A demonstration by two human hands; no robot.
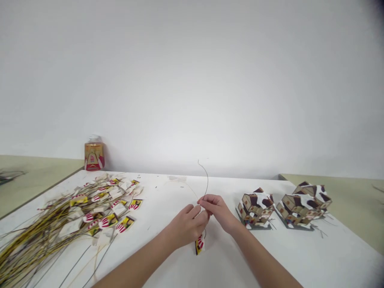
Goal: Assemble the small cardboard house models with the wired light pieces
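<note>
My left hand (188, 227) and my right hand (218, 211) meet over the middle of the white table, fingertips pinched together on thin wires. One dark wire (207, 180) curves up from the fingers; a pale wire (187, 185) arcs away to the left. Below my left hand hangs a small yellow, red and white piece (199, 244), partly hidden by the hand. Exactly how the wires cross between the fingertips is hidden. To the left lies a large pile of similar pieces (108, 221) on long dark and yellow wires (36, 244).
Small model houses with white snow-like roofs (256, 208) (297, 210) stand at the right. A bottle with a red and gold label (94, 155) stands at the back left against the white wall (192, 88). Greenish surfaces (39, 172) flank the white table (162, 248).
</note>
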